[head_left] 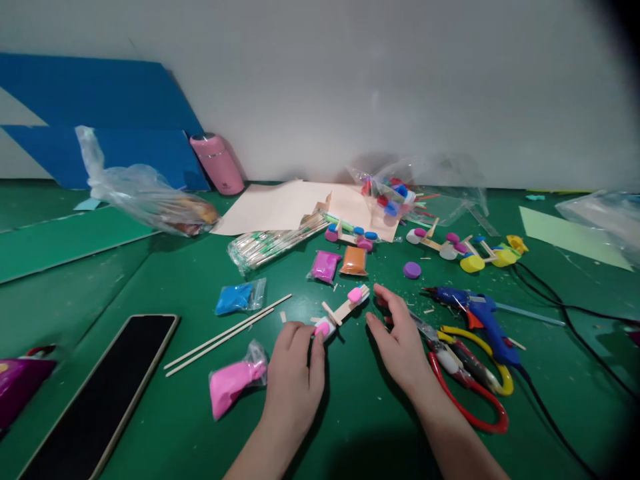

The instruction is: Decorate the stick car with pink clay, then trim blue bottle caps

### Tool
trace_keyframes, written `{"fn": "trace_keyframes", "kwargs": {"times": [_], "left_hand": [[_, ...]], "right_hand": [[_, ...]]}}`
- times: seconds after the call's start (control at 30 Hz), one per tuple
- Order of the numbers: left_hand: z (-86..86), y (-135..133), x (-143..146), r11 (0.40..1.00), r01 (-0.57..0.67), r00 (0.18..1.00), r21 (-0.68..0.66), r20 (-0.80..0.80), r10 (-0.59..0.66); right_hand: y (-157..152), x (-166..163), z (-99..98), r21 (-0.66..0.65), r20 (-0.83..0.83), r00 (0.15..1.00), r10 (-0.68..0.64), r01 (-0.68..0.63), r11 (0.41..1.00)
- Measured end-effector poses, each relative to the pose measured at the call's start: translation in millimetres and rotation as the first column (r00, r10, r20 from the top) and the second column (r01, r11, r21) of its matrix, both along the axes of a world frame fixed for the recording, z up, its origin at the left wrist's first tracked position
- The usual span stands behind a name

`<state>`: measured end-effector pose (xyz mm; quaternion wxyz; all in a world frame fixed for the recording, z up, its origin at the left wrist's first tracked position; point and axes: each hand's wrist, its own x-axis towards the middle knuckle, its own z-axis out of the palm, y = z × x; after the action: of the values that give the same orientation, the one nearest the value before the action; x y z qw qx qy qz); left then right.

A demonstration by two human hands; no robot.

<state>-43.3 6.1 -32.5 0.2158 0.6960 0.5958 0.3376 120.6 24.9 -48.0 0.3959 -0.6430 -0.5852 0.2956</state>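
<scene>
My left hand [298,360] pinches the near end of a small craft-stick car [345,311], thumb on its pink and white wheel. The car has a flat wooden stick body, a crosswise stick piece and another pink wheel [355,295] at its far end. To the right of it, my right hand [397,333] is open, thumb and fingers apart, holding nothing. Scissors with red handles [487,423] and a yellow-handled tool [506,377] lie close beside my right hand. A pink clay packet [233,387] rests left of my left hand.
A blue glue gun [493,327] with a black cord lies at right. Finished little cars [350,235] stand farther back, near a purple disc [412,270] and clay packets [325,265]. Wooden sticks [225,337] and a phone [103,393] lie left; a pink bottle [217,163] stands behind.
</scene>
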Motion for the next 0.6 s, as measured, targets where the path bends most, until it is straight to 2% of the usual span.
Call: {"fn": "trace_keyframes", "kwargs": {"times": [0.37, 0.6], "left_hand": [[4.8, 5.0, -1.1, 0.998, -0.033, 0.998, -0.048, 0.05, 0.035], [-1.0, 6.9, 3.5, 0.995, -0.015, 0.994, 0.099, -0.104, 0.025]], "right_hand": [[-1.1, -1.0, -0.2, 0.019, 0.014, 1.0, 0.016, -0.016, 1.0], [-1.1, -1.6, -0.9, 0.045, 0.016, 1.0, 0.025, -0.026, 0.999]]}}
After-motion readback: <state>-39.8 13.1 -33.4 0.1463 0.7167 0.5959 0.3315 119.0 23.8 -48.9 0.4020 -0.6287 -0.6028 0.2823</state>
